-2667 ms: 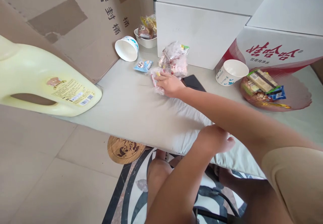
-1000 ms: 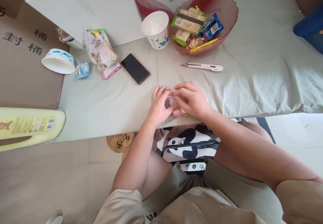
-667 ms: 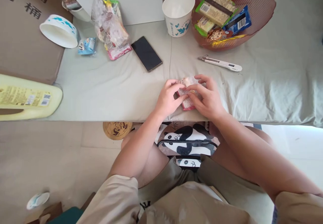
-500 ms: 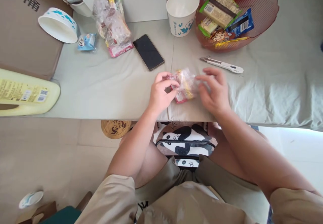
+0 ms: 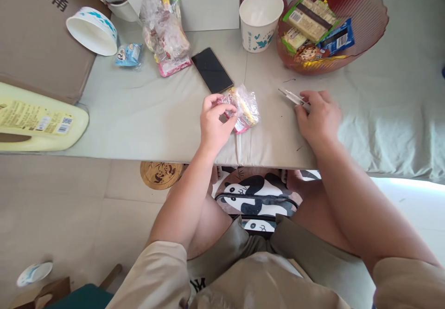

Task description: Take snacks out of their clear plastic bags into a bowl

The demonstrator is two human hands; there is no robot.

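Note:
My left hand (image 5: 216, 122) pinches the left side of a clear plastic snack packet (image 5: 247, 109) with yellow and pink print, which rests on the cloth-covered table. To the right, my right hand (image 5: 319, 119) is closed over the handle of a white utility knife (image 5: 292, 96). The knife's tip points up and to the left, and its rear end is hidden under my fingers. Just beyond the packet lies a black phone (image 5: 212, 70), very near its upper edge.
A pink ribbed bowl (image 5: 368, 30) of wrapped snacks stands at the back right beside a paper cup (image 5: 261, 23). Bagged snacks (image 5: 167, 35), a small blue packet (image 5: 128, 55) and a tipped paper bowl (image 5: 92, 33) lie at the back left. A yellow jug (image 5: 41, 119) lies far left.
My right hand has left the packet, moved right and closed on the utility knife. My left hand still holds the packet. The view has shifted slightly.

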